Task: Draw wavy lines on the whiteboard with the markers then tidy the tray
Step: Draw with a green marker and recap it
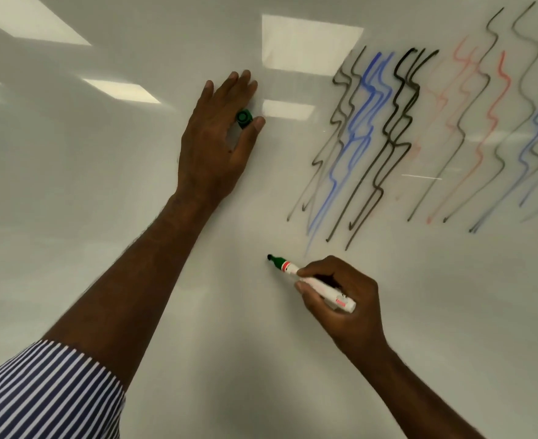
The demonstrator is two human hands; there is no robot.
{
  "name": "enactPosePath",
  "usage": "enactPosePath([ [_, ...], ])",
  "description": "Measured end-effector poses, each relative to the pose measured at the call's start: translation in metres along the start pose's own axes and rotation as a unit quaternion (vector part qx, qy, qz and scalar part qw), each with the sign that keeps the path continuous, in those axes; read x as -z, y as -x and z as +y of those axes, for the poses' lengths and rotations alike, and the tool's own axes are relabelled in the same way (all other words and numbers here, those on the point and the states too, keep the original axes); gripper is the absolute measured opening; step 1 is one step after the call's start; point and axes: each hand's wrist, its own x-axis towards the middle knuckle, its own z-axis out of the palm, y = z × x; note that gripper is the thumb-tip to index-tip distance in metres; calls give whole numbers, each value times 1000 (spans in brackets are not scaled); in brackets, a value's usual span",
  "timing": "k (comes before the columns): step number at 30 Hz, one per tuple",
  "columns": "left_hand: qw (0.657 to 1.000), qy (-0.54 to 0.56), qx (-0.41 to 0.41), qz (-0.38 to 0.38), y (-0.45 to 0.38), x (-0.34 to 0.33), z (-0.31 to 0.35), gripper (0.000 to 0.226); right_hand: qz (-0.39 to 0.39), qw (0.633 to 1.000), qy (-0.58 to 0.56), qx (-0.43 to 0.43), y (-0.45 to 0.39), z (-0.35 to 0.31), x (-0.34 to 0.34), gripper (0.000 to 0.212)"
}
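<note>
The whiteboard fills the view. Several wavy lines in black, blue and red cover its upper right. My right hand grips an uncapped green marker, white-bodied, with its tip at the board below the lines. My left hand lies flat against the board at centre top, fingers straight, with the green marker cap pinched between thumb and forefinger.
Ceiling lights reflect as bright patches on the glossy board. The left half and the bottom of the board carry no marks. A striped sleeve covers my left upper arm at the lower left. No tray is in view.
</note>
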Motion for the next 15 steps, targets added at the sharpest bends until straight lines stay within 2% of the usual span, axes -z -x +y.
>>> enactPosePath([
  [9, 993, 92, 74, -13, 104, 17, 23, 38, 65, 986, -71, -138, 63, -5, 15, 18],
  [15, 970, 158, 186, -8, 197, 26, 63, 32, 84, 958, -118, -247, 112, -8, 3, 26],
])
